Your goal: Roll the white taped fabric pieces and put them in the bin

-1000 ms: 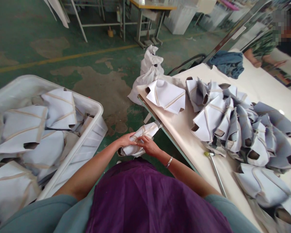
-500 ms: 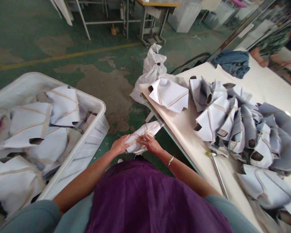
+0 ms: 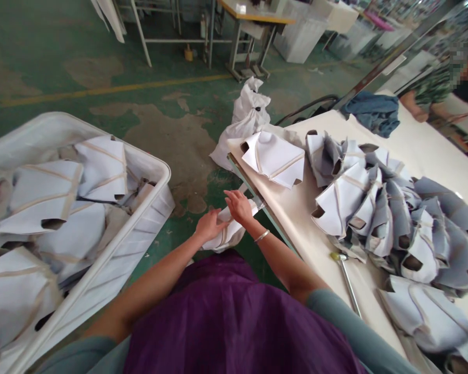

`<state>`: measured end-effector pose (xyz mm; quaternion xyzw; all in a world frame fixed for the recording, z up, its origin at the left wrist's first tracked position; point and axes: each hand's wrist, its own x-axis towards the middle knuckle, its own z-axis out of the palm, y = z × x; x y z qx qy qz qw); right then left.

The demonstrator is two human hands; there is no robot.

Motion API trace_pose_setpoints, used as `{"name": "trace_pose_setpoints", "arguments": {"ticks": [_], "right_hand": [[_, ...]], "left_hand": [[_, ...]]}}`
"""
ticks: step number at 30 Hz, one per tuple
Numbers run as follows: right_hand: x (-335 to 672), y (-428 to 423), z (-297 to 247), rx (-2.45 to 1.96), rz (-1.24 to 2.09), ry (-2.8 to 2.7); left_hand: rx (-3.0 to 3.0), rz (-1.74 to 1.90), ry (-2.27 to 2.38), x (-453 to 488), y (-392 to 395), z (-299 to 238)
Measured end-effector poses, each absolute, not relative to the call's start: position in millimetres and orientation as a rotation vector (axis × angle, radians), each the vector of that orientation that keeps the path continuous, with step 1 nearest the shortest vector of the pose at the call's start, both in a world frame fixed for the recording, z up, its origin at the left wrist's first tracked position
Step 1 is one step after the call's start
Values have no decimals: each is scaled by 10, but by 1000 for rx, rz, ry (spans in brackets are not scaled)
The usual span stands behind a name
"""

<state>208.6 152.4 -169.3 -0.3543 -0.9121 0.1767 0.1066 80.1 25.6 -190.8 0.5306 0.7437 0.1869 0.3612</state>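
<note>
**Item 1, grip:** left hand (image 3: 209, 226) and right hand (image 3: 238, 206), both bare and open, fingers spread, neither clenched. The left fingers reach onto the held item. The right hand is raised slightly at its upper end.

**Item 2, work piece:** one folded white fabric piece (image 3: 226, 232) with beige tape seams. It lies under and just ahead of the hands, in front of the person's torso, beside the near edge of the desk and between desk and bin.

**Item 3, worn:** a metal bangle (image 3: 261, 236) on the right wrist, a purple apron (image 3: 218, 322), and grey-green sleeves (image 3: 335, 311).

**Item 4, to the left:** a white plastic bin (image 3: 164, 176), filled with similar taped white pieces (image 3: 42, 197).

**Item 5, to the right:** a cream-topped desk (image 3: 292, 223) with a green edge, bearing a heap of grey-and-white fabric pieces (image 3: 374, 218), one separate piece (image 3: 273, 158) at the near corner, a metal rod with a yellow end (image 3: 345, 275), and a crumpled blue cloth (image 3: 374, 114).

**Item 6, beyond:** a tied white sack (image 3: 245, 124) beside the desk corner, on a worn green floor (image 3: 101, 93) with a yellow line. Farther off stands a sewing table (image 3: 253, 21). A co-worker's forearm (image 3: 413, 106) shows past the desk.
</note>
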Motion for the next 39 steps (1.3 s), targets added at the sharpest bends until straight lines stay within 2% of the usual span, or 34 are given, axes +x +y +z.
{"name": "trace_pose_setpoints", "arguments": {"ticks": [6, 13, 20, 28, 32, 39], "right_hand": [[2063, 1625, -1987, -1012, 406, -2912], [2236, 1822, -2016, -916, 518, -3001], [2300, 1883, -2064, -885, 565, -2972], [2372, 1941, -2086, -829, 637, -2899], [2374, 1933, -2089, -801, 659, -2884], [2395, 2157, -2060, -768, 1113, -2770]], "left_hand": [[1372, 339, 1925, 954, 432, -2007], [1193, 315, 1782, 864, 546, -2017], [971, 226, 1888, 1081, 879, -2092], [1022, 275, 1886, 1017, 675, -2058], [965, 222, 2035, 1043, 619, -1979], [933, 482, 1749, 970, 609, -1928]]}}
